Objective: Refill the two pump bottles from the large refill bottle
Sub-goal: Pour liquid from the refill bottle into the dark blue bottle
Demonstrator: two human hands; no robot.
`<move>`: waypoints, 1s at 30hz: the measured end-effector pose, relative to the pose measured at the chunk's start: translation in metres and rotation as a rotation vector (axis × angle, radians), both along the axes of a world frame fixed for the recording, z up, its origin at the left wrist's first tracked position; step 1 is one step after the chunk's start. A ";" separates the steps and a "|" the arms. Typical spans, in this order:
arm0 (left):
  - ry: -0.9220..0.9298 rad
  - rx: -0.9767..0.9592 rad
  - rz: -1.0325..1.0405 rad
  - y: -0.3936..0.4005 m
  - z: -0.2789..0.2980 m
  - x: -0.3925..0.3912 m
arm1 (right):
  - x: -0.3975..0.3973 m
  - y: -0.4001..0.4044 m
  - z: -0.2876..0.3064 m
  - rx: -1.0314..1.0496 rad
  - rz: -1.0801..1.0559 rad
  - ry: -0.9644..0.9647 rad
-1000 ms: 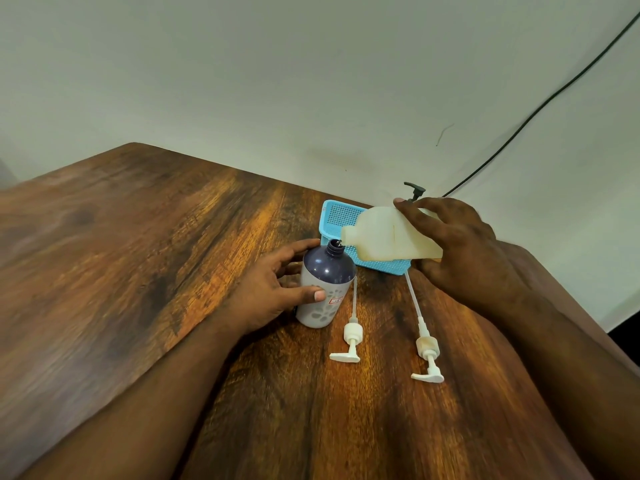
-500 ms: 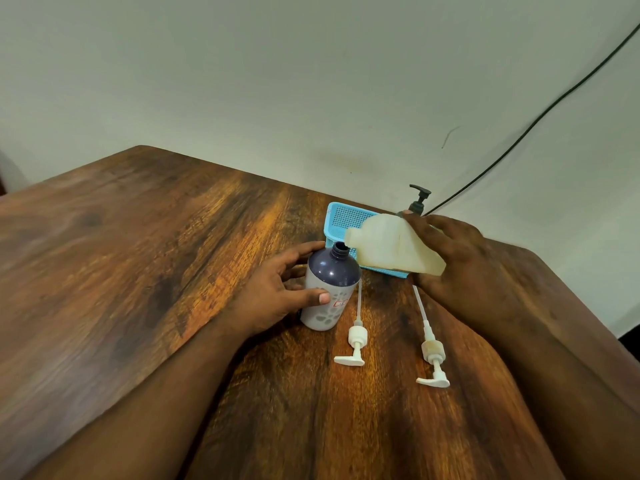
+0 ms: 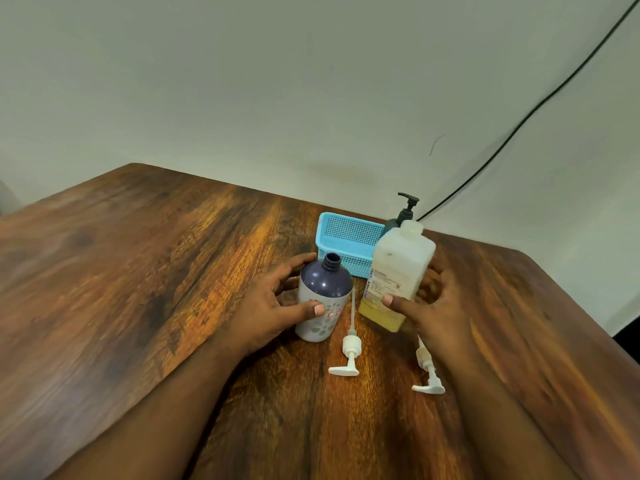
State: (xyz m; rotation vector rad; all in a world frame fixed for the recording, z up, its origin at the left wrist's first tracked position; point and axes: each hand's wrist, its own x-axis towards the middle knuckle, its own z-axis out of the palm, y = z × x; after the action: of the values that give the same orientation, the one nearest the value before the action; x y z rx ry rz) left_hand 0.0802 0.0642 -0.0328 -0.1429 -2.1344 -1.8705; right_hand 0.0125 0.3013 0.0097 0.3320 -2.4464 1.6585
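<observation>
The left hand [image 3: 277, 308] grips the open dark purple plastic pump bottle [image 3: 323, 296] upright on the wooden bench [image 3: 138, 271]. Just right, the right hand [image 3: 436, 306] holds the translucent refill bottle [image 3: 398, 275] upright.

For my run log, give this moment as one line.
left hand grips purple bottle, uncapped | right hand holds refill bottle upright

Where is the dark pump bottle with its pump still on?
Head view, far right: the dark pump bottle stands behind the refill bottle, beside the blue basket.
</observation>
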 end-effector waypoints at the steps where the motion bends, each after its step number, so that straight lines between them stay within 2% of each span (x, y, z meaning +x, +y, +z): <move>1: -0.002 -0.002 0.002 0.000 -0.001 0.000 | -0.001 0.002 -0.004 -0.068 -0.004 -0.029; 3: -0.013 -0.013 0.009 -0.001 -0.002 -0.001 | -0.002 0.005 -0.010 -0.141 -0.034 -0.058; 8: -0.009 -0.044 0.026 0.004 0.001 0.001 | -0.010 0.025 -0.014 -0.175 -0.216 0.044; 16: -0.014 -0.006 -0.050 0.014 -0.004 -0.001 | -0.027 0.065 -0.028 -0.013 -0.532 0.044; 26: -0.019 0.011 -0.075 0.012 -0.008 -0.005 | -0.013 0.060 -0.046 -0.050 -0.666 0.014; 28: -0.017 0.002 -0.071 0.012 -0.009 -0.005 | 0.006 0.052 -0.048 0.036 -0.649 0.108; 30: -0.014 0.000 -0.071 0.011 -0.010 -0.005 | 0.026 0.043 -0.043 0.145 -0.500 0.299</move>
State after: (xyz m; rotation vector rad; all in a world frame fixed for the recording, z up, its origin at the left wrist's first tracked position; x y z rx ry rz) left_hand 0.0750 0.0748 -0.0427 -0.2093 -2.1656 -1.9156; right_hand 0.0388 0.3440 -0.0338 -0.0207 -2.1914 1.1387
